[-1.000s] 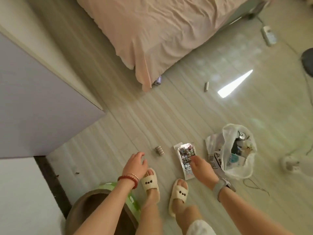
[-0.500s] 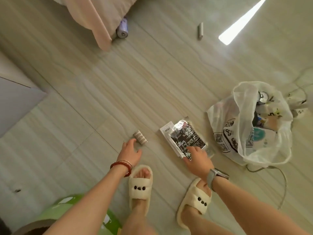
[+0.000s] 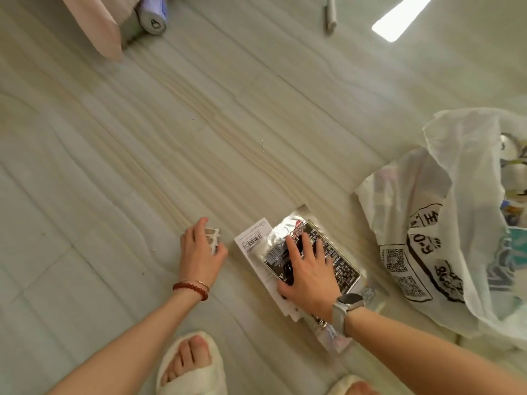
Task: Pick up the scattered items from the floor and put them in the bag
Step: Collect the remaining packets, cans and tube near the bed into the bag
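A white plastic bag (image 3: 427, 223) with black print lies open on the floor at the right, with several items inside. Left of it lies a flat silver and black packet (image 3: 342, 263) on a white labelled card (image 3: 252, 238). My right hand (image 3: 308, 275) lies flat on the packet, fingers spread and thumb at its left edge. A small white ribbed item (image 3: 213, 238) sits on the floor to the left. My left hand (image 3: 199, 255) pinches it between fingers and thumb.
A purple and silver can (image 3: 154, 15) lies at the top left, half under the hanging pink bed sheet (image 3: 97, 24). A small white cylinder (image 3: 330, 12) lies at the top middle. My feet in cream slippers (image 3: 191, 366) stand at the bottom edge.
I have bent closer to the floor. My left hand reached the ribbed item and closed on it. My right hand slid further onto the packet.
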Demonstrator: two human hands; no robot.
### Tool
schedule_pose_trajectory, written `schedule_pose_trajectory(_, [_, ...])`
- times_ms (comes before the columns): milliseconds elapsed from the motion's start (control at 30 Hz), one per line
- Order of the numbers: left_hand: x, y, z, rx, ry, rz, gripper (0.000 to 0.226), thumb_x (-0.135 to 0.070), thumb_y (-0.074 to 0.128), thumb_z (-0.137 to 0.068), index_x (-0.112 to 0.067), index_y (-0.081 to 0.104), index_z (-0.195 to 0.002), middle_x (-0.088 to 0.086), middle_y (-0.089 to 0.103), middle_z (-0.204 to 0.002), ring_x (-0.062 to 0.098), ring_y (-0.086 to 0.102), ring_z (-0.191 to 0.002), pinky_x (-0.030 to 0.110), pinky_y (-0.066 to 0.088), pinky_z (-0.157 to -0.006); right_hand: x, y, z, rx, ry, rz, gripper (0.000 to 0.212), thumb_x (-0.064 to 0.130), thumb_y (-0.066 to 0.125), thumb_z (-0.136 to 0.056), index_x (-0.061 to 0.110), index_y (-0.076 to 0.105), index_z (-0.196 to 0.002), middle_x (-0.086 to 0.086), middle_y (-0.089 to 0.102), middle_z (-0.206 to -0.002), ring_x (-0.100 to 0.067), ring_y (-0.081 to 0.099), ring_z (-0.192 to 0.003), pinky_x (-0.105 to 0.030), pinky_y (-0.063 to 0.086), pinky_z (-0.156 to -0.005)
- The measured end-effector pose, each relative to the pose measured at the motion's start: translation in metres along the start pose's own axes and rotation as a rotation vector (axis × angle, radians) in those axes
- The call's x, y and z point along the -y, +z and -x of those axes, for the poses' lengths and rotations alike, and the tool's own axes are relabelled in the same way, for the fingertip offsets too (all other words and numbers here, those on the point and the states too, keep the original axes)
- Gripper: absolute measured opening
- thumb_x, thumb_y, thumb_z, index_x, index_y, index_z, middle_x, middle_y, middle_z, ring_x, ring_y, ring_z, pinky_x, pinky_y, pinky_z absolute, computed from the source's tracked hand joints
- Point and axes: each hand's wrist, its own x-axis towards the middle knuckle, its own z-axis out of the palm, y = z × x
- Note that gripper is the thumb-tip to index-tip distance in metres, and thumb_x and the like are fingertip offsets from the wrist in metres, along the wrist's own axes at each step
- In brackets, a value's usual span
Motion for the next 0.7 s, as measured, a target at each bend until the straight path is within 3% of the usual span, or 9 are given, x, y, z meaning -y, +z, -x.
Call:
schedule_pose_trajectory(100, [-0.044, -0.013, -0.027, 0.03, 0.166, 0.081, 0.064, -0.01, 0.061, -0.078, -0.012, 0.031, -0.134, 0.01, 0.049, -0.12, 0.022, 0.044, -0.103, 0.029, 0.039, -0.084, -0.005, -0.017, 0.009, -0.052, -0.105, -0.095, 0.059, 0.032, 0.042, -0.091, 0.024, 0.015, -0.142, -0.006, 0.031, -0.146, -0.027, 0.034, -0.131, -0.039, 0.037, -0.107])
schedule_pose_trajectory(133, [-0.061, -0.018, -0.035, 0.012, 0.189, 0.122, 0.063, -0.013, 0.062, -0.078, -0.014, 0.031, -0.133, 0.007, 0.05, -0.118, 0.019, 0.047, -0.099, 0.028, 0.041, -0.079, -0.006, -0.024, 0.01, -0.097, -0.14, -0.106, 0.05, 0.029, 0.039, -0.093, 0.021, 0.023, -0.14, -0.005, 0.045, -0.137, -0.023, 0.047, -0.119, -0.035, 0.046, -0.096])
schedule_pose_trajectory(200, [-0.094, -0.026, -0.046, -0.042, 0.214, 0.232, 0.059, -0.016, 0.065, -0.077, -0.016, 0.034, -0.126, 0.004, 0.053, -0.112, 0.02, 0.056, -0.091, 0.031, 0.05, -0.072, -0.01, -0.041, 0.007, -0.234, -0.138, -0.129, 0.037, 0.025, 0.035, -0.095, 0.017, 0.038, -0.131, -0.007, 0.061, -0.117, -0.026, 0.06, -0.097, -0.033, 0.047, -0.075])
schedule_pose_trajectory(333, [-0.152, -0.029, -0.048, -0.035, 0.285, 0.379, 0.051, -0.017, 0.065, -0.077, -0.015, 0.04, -0.121, 0.004, 0.053, -0.106, 0.019, 0.059, -0.08, 0.042, 0.057, -0.069, -0.027, -0.085, 0.008, -0.469, 0.06, -0.346, 0.02, 0.021, 0.032, -0.096, 0.009, 0.048, -0.098, -0.019, 0.064, -0.086, -0.038, 0.06, -0.078, -0.04, 0.046, -0.066])
schedule_pose_trajectory(433, [-0.189, -0.023, -0.046, -0.041, 0.377, 0.383, 0.052, -0.019, 0.063, -0.08, -0.012, 0.042, -0.127, 0.01, 0.049, -0.12, 0.019, 0.052, -0.099, 0.033, 0.048, -0.085, -0.038, -0.119, 0.026, -0.598, 0.048, -0.534, 0.018, 0.022, 0.035, -0.096, 0.011, 0.046, -0.086, -0.014, 0.062, -0.079, -0.032, 0.059, -0.07, -0.042, 0.05, -0.063])
schedule_pose_trajectory(533, [-0.227, -0.015, -0.041, -0.004, 0.449, 0.435, 0.054, -0.021, 0.061, -0.083, -0.012, 0.04, -0.132, 0.009, 0.049, -0.128, 0.02, 0.052, -0.108, 0.027, 0.048, -0.083, -0.057, -0.153, 0.055, -0.833, 0.02, -0.653, 0.016, 0.015, 0.039, -0.095, 0.011, 0.046, -0.081, -0.002, 0.053, -0.066, -0.014, 0.051, -0.058, -0.013, 0.04, -0.053])
schedule_pose_trajectory(600, [-0.254, -0.007, -0.034, 0.05, 0.505, 0.48, 0.055, -0.022, 0.06, -0.083, -0.013, 0.04, -0.133, 0.009, 0.051, -0.129, 0.022, 0.054, -0.11, 0.023, 0.05, -0.078, -0.076, -0.179, 0.077, -0.971, 0.012, -0.732, 0.019, 0.012, 0.04, -0.094, 0.012, 0.045, -0.076, 0.004, 0.043, -0.06, -0.005, 0.04, -0.05, -0.011, 0.035, -0.047])
schedule_pose_trajectory(700, [-0.296, 0.005, -0.017, 0.158, 0.591, 0.549, 0.06, -0.027, 0.061, -0.081, -0.018, 0.037, -0.135, 0.007, 0.053, -0.126, 0.025, 0.058, -0.108, 0.043, 0.054, -0.084, -0.111, -0.215, 0.099, -1.225, 0.016, -0.832, 0.024, 0.009, 0.04, -0.095, 0.014, 0.043, -0.072, 0.004, 0.042, -0.063, -0.005, 0.037, -0.053, -0.012, 0.034, -0.049])
